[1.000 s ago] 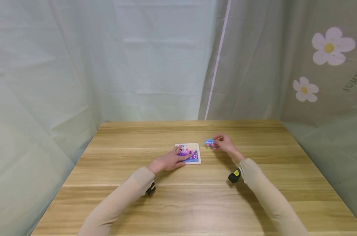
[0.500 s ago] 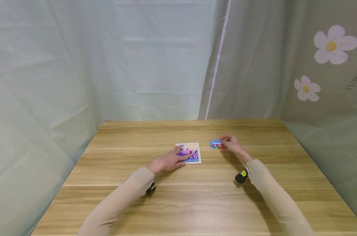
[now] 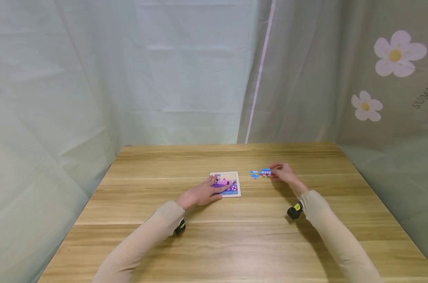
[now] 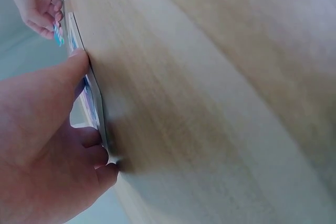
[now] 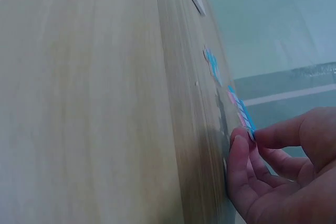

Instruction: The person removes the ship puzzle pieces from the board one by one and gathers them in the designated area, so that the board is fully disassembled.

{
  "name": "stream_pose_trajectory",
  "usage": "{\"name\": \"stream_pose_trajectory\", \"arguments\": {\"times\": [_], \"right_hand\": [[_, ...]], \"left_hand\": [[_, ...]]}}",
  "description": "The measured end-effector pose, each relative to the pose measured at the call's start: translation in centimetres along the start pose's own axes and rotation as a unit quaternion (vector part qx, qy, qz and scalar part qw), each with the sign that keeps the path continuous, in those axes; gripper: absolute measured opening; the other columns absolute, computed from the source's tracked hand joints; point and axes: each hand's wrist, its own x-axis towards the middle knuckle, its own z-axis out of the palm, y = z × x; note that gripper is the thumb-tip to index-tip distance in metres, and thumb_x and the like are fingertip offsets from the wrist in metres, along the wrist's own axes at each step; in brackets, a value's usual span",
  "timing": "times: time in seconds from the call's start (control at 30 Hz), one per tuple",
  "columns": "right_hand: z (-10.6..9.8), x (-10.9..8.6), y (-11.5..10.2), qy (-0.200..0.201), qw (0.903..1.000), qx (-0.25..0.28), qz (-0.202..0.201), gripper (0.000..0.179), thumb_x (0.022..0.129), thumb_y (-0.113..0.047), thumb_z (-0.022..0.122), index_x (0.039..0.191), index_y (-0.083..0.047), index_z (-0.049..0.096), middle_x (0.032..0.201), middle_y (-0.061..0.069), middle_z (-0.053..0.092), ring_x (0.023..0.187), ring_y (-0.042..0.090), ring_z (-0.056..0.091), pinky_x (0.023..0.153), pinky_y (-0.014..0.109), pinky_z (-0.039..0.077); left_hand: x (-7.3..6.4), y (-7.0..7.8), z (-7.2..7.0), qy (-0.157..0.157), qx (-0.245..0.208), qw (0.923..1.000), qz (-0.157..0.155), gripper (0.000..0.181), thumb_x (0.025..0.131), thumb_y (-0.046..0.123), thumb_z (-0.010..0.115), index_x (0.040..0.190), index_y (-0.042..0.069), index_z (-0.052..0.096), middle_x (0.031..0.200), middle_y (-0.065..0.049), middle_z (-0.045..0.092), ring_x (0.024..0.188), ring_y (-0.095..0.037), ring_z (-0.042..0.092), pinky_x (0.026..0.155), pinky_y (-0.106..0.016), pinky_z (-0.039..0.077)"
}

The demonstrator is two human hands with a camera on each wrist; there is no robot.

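In the head view my left hand [image 3: 203, 192] lies over a white-framed picture puzzle [image 3: 239, 184] with a pink and purple ship design. Its fingers are spread across the board and hide the left part of it. From the left wrist view, the thumb and fingertips touch the puzzle's edge. To the right, my right hand [image 3: 284, 173] pinches a blue and pink jigsaw piece [image 3: 266, 171] with a row of pale windows. The right wrist view has this piece [image 5: 240, 109] tilted up between thumb and fingertips, just above the table. Left of it a light-blue jigsaw piece [image 3: 254, 174] lies on the wood.
The wooden table [image 3: 228, 243] reaches back to a pale curtain [image 3: 185, 78]. A grey curtain with white flowers [image 3: 394, 55] hangs at the right. Each wrist wears a small black camera [image 3: 294, 211].
My right hand has moved right with the windowed jigsaw piece, away from the puzzle board. The light-blue piece on the table now shows apart from it. The left hand has stayed still.
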Motion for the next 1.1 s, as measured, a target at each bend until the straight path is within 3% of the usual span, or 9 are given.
{"name": "stream_pose_trajectory", "arguments": {"times": [0.2,0.47,0.8,1.1], "right_hand": [[-0.46,-0.06,0.01,0.003,0.9999,-0.015,0.005,0.028,0.095,0.001,0.048,0.118,0.017,0.048,0.09,0.013,0.063,0.067,0.006,0.061,0.061,0.02,0.056],[-0.78,0.2,0.03,0.014,0.9988,-0.045,0.013,0.027,0.096,-0.002,0.051,0.117,0.015,0.05,0.078,0.004,0.061,0.062,0.005,0.057,0.055,0.017,0.052],[-0.58,0.19,0.01,0.029,0.9957,-0.087,-0.01,0.02,0.09,0.0,0.06,0.104,0.012,0.055,0.075,0.007,0.064,0.057,0.006,0.057,0.048,0.017,0.049],[-0.32,0.19,0.09,0.042,0.9936,-0.102,-0.022,0.019,0.088,-0.001,0.062,0.101,0.012,0.057,0.077,0.008,0.065,0.058,0.007,0.057,0.049,0.017,0.05]], "left_hand": [[0.02,-0.05,0.13,0.002,0.002,1.0,0.002,0.051,0.103,0.045,0.036,0.152,0.039,0.023,0.161,-0.024,0.002,0.148,-0.043,0.007,0.116,-0.059,0.025],[-0.01,0.0,0.08,0.0,0.002,1.0,0.0,0.051,0.103,0.045,0.036,0.152,0.04,0.023,0.161,-0.024,0.002,0.148,-0.042,0.007,0.116,-0.059,0.025],[-0.04,0.09,0.02,-0.001,0.003,1.0,-0.006,0.051,0.103,0.045,0.036,0.152,0.04,0.023,0.161,-0.023,0.001,0.148,-0.042,0.006,0.116,-0.059,0.026],[-0.06,0.02,-0.02,-0.003,0.0,1.0,-0.007,0.051,0.103,0.046,0.036,0.152,0.04,0.022,0.161,-0.022,0.0,0.148,-0.042,0.006,0.114,-0.061,0.027]]}}
